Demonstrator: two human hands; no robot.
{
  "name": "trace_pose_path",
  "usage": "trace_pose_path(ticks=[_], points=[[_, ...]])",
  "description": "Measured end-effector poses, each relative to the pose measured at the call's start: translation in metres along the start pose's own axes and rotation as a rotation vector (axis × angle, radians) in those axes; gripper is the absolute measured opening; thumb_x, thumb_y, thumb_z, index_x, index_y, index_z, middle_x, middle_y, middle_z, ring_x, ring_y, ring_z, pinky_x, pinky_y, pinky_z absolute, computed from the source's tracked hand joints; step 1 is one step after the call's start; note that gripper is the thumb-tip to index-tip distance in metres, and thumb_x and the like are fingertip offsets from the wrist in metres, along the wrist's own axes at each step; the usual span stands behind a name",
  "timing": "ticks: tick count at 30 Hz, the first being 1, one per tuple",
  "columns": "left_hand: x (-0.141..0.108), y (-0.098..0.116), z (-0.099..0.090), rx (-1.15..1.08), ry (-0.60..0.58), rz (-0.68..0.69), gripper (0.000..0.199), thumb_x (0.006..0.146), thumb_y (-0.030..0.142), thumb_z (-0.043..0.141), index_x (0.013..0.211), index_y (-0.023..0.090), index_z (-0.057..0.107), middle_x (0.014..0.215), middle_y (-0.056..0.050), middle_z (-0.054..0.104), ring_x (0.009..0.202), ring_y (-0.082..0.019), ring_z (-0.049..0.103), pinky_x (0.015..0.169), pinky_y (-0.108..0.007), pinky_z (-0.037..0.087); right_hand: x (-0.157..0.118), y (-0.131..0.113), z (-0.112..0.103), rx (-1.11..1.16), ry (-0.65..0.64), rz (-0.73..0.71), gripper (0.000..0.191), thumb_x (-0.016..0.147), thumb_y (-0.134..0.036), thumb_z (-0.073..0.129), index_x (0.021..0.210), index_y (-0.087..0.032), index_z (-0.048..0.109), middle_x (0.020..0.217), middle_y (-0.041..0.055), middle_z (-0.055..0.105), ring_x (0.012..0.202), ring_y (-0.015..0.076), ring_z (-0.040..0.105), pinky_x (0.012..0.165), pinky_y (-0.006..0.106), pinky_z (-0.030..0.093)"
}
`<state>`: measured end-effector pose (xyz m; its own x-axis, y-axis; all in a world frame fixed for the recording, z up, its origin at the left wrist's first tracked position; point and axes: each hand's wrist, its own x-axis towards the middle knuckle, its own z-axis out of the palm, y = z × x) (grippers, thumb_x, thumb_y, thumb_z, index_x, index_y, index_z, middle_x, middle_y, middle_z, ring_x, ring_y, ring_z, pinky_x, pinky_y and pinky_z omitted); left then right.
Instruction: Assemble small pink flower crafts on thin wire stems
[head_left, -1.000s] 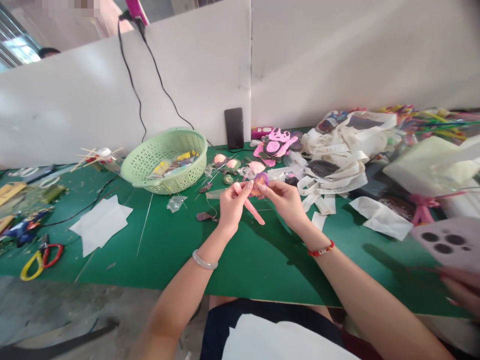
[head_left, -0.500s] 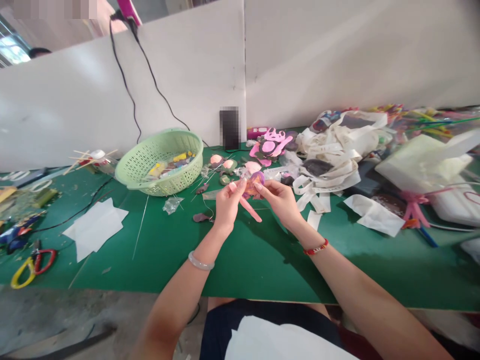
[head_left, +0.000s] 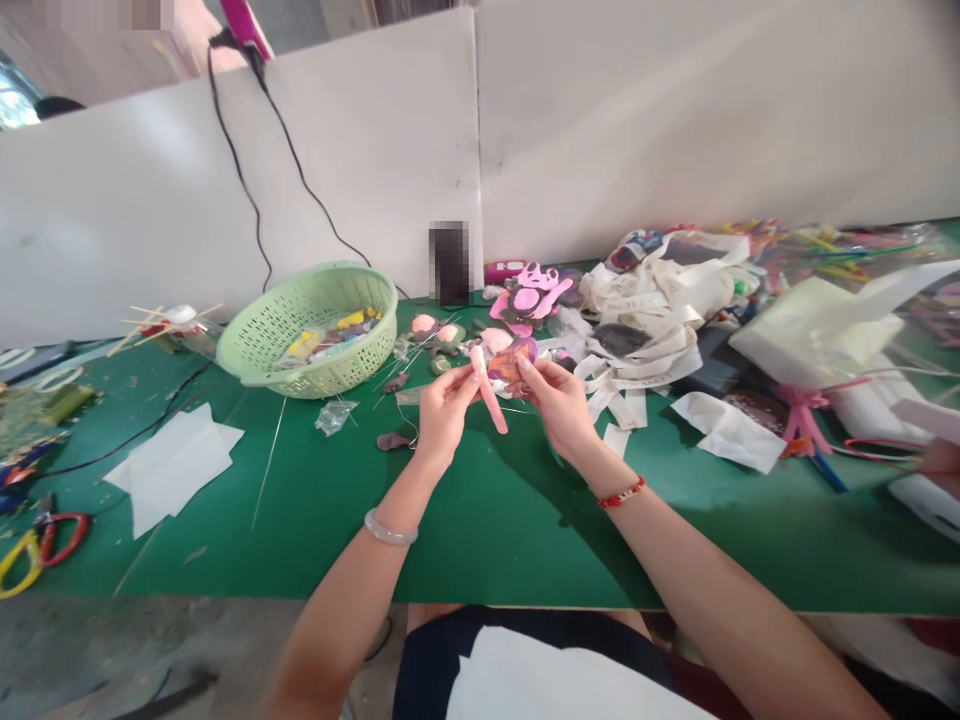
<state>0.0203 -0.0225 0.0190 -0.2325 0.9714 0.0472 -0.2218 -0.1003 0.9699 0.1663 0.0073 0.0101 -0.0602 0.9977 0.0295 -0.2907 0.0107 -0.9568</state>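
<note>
My left hand [head_left: 442, 413] pinches a narrow pink strip [head_left: 491, 402] near its upper end, the rest of it slanting down over the green table. A small purple-and-orange piece [head_left: 513, 360] is gripped between the thumb and fingers of my right hand [head_left: 553, 397]. The two pieces are close together; whether they touch I cannot tell. Behind my hands lie several round pinkish pieces [head_left: 448, 333] and a pink cut-out shape with dark parts [head_left: 531, 297]. A dark flat piece with a thin wire [head_left: 394, 441] rests beside my left hand.
A green plastic basket [head_left: 240, 345] holding small bagged items stands to the left. White sheets [head_left: 176, 465] and red-and-yellow-handled pliers [head_left: 46, 540] lie further left. At the right are heaped white strips [head_left: 660, 300] and a plastic bag [head_left: 810, 320]. Another person's hand [head_left: 941, 465] shows at the right edge.
My hands have moved slightly apart, and the pink strip and the purple-and-orange piece now show more clearly. The view has shifted a little to the right; another person's hand has appeared at the right edge.
</note>
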Motion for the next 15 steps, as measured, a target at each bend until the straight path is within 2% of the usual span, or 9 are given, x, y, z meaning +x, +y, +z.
trace_pose_path(ticks=[10,15], points=[[0.0019,-0.0003,-0.0010,0.037,0.029,0.013,0.035,0.068,0.044,0.083,0.086,0.015,0.075,0.084,-0.006,0.075,0.082,-0.021,0.071,0.081,-0.036,0.058,0.0009,0.0032,0.0004,-0.149,-0.025,-0.132,0.048,0.071,-0.066,0.074,0.073,-0.020,0.063,0.073,0.0023,0.066,0.066,0.0144,0.061,0.064,0.029,0.055],[0.0022,0.0004,-0.0008,0.045,0.022,0.016,0.036,0.068,0.046,0.082,0.086,0.016,0.074,0.084,-0.005,0.075,0.080,-0.020,0.070,0.079,-0.035,0.057,0.0012,0.0051,0.0008,-0.178,-0.067,-0.157,0.046,0.077,-0.067,0.069,0.084,-0.021,0.064,0.082,0.0035,0.069,0.071,0.0157,0.064,0.067,0.029,0.055]])
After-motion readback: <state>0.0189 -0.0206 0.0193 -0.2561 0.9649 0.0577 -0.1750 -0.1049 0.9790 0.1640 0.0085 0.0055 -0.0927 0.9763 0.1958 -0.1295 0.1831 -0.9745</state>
